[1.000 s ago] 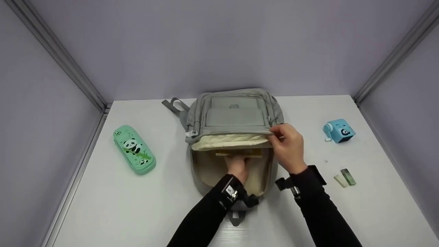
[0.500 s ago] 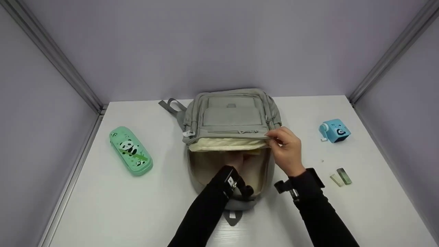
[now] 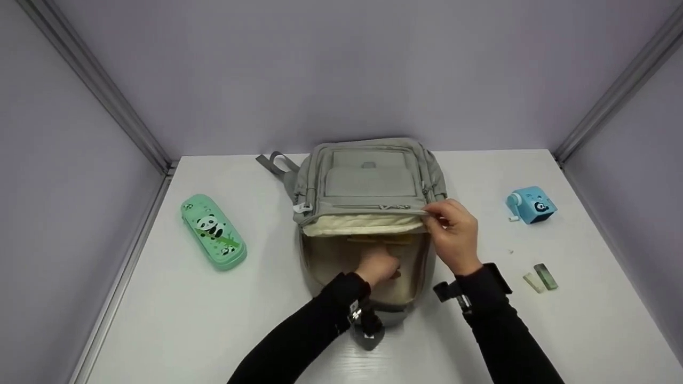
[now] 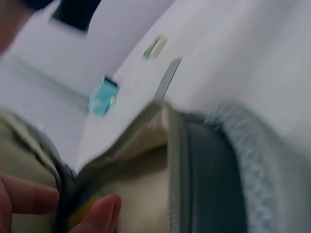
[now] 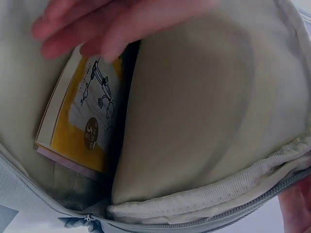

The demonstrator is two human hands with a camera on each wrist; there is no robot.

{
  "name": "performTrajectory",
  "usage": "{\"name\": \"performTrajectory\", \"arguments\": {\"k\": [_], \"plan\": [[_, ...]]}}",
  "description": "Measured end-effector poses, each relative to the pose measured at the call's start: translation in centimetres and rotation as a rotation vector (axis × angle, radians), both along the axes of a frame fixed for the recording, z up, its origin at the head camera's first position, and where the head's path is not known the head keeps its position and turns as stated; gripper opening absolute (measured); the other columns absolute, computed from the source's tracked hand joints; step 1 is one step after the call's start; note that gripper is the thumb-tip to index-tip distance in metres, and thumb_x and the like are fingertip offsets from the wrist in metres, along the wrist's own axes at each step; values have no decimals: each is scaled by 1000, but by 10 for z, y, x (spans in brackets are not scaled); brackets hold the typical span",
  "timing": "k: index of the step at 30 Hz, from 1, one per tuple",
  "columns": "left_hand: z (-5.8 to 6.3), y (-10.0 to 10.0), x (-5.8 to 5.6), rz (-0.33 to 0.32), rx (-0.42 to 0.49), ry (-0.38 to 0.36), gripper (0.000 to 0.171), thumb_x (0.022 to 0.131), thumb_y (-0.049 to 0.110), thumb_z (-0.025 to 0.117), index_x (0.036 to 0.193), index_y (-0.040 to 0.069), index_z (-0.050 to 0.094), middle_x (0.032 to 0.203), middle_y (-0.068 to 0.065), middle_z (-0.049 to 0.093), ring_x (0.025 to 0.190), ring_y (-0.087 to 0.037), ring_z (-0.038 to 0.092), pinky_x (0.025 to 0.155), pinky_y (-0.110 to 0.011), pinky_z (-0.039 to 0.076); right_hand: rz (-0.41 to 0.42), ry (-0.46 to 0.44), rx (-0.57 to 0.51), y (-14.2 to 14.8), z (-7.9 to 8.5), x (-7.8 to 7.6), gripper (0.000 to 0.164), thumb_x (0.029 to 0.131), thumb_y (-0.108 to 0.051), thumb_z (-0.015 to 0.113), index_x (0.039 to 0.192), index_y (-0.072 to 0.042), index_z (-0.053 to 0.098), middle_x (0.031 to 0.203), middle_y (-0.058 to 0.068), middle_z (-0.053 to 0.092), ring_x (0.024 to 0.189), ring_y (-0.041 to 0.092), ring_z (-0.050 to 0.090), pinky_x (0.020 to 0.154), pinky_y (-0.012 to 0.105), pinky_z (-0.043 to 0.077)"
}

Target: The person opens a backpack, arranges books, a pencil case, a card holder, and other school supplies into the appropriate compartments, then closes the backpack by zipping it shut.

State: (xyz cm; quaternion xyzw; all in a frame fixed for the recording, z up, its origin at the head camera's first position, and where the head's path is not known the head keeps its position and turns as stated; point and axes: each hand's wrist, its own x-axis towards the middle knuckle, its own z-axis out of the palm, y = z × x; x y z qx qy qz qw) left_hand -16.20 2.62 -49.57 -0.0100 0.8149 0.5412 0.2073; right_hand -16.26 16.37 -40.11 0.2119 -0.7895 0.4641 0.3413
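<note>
A grey backpack (image 3: pixel 371 181) lies on the white table with its main compartment unzipped and the cream-lined front panel lifted. My right hand (image 3: pixel 456 232) pinches the edge of that panel at its right corner. Inside the opening is my left hand (image 3: pixel 378 264), its fingers loosely extended and holding nothing. The right wrist view shows a book with a yellow and grey cover (image 5: pixel 80 131) in the compartment, with the left hand (image 5: pixel 112 29) just above it. Thumb and finger of the left hand (image 4: pixel 63 204) stand apart in the left wrist view.
On the left of the table (image 3: pixel 160 314) lies a green panda pencil case (image 3: pixel 213 232). A blue hand-crank pencil sharpener (image 3: pixel 532 205) stands at the right. In front of it are a green-and-white eraser or small block (image 3: pixel 545 277) and a paler piece (image 3: pixel 533 282).
My left hand reached deeper under the panel, then drew back towards the bag's front and turned, so more of it shows. The right hand keeps its pinch on the panel edge.
</note>
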Motion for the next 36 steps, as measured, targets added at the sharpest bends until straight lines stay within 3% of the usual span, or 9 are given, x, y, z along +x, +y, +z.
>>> {"name": "performTrajectory", "arguments": {"k": [2, 3, 7, 13, 17, 19, 22, 25, 36], "plan": [[8, -3, 11, -135, -99, 115, 26, 88, 14, 51, 108, -1, 61, 83, -13, 70, 71, -21, 67, 61, -21, 49, -7, -8, 8, 4, -8, -3, 16, 70, 20, 61, 77, 7, 65, 74, 21, 60, 66, 26, 55, 62, 13, 42], [45, -10, 30, -171, -81, 109, 33, 89, 11, 52, 118, -3, 55, 90, -16, 69, 74, -22, 67, 63, -22, 50, -7, -12, 13, 6, -12, -5, 16, 70, 19, 62, 78, 6, 66, 74, 21, 60, 66, 26, 55, 62, 12, 42], [62, -32, 59, -305, -77, 418, 23, 92, 18, 53, 111, 8, 61, 89, -5, 69, 73, -11, 63, 64, -15, 46, -6, -26, 35, 13, -27, -6, 18, 70, 16, 64, 79, 1, 67, 76, 17, 61, 68, 22, 57, 64, 10, 42], [84, -72, 80, -179, 123, 705, 15, 89, 14, 57, 100, 6, 64, 78, -6, 70, 64, -15, 64, 58, -16, 48, 19, -10, 116, 17, -36, 5, 21, 74, 13, 63, 81, -6, 68, 78, 10, 61, 70, 14, 54, 67, 10, 40], [86, -97, 73, -21, -113, 1028, 14, 84, 11, 63, 98, 7, 65, 82, -2, 68, 69, -9, 62, 61, -17, 49, 15, 1, 146, 20, -42, 11, 25, 72, 15, 60, 81, -7, 67, 78, 7, 60, 69, 10, 51, 67, 12, 38], [81, -108, 67, 45, -278, 1113, 19, 81, 10, 68, 99, 8, 65, 87, -2, 66, 76, -11, 62, 67, -21, 49, 23, -2, 142, 20, -45, 13, 26, 70, 17, 60, 80, -7, 67, 77, 7, 60, 69, 11, 51, 67, 11, 38], [70, -121, 61, 62, -460, 1123, 26, 78, 10, 70, 104, 9, 65, 100, -5, 62, 89, -17, 58, 76, -28, 47, 52, -5, 126, 21, -50, 15, 28, 67, 18, 62, 81, -6, 68, 77, 8, 61, 69, 14, 53, 67, 13, 39], [56, -127, 58, 30, -545, 1089, 30, 78, 9, 70, 107, 11, 64, 107, -6, 59, 96, -20, 55, 81, -30, 46, 73, -12, 117, 21, -54, 18, 28, 66, 18, 64, 81, -6, 68, 77, 9, 62, 69, 17, 56, 68, 14, 41], [15, -130, 59, 13, -581, 1125, 15, 77, 1, 67, 85, 14, 66, 86, -3, 56, 84, -20, 52, 72, -32, 42, 83, -53, 264, 27, -82, 42, 22, 67, 6, 73, 80, -11, 67, 80, 1, 62, 73, 11, 57, 69, 15, 42]]}}
